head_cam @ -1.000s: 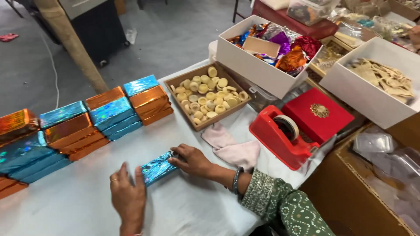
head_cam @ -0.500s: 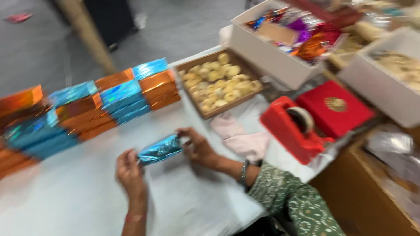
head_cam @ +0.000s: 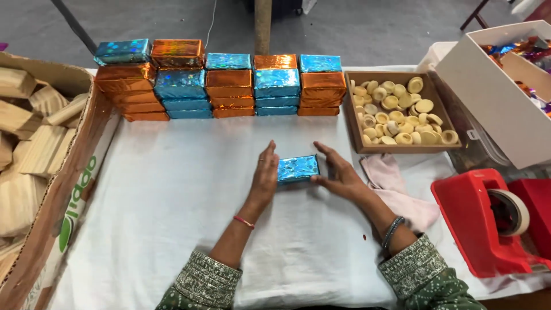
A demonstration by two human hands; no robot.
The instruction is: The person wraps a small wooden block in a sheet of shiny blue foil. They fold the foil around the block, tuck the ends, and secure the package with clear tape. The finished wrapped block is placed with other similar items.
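Both hands are down on the white-covered desk, and between them lies a small block wrapped in shiny blue foil. The left hand stands on edge, palm flat against the block's left end, fingers straight and together. The right hand cups the right end, thumb near the front edge and fingers reaching round the far side. So the grip is a two-handed press on the blue block, which sits flat on the cloth, about mid-desk.

Behind it, along the far edge, runs a row of stacked foil-wrapped blocks, orange and blue alternating. To their right sits a shallow brown tray of pale round pieces. A pink cloth lies just beside the right wrist, and further right stands a red tape dispenser. A white box holding coloured foil sits at the upper right. On the left, a cardboard carton of bare wooden blocks rests against the desk.
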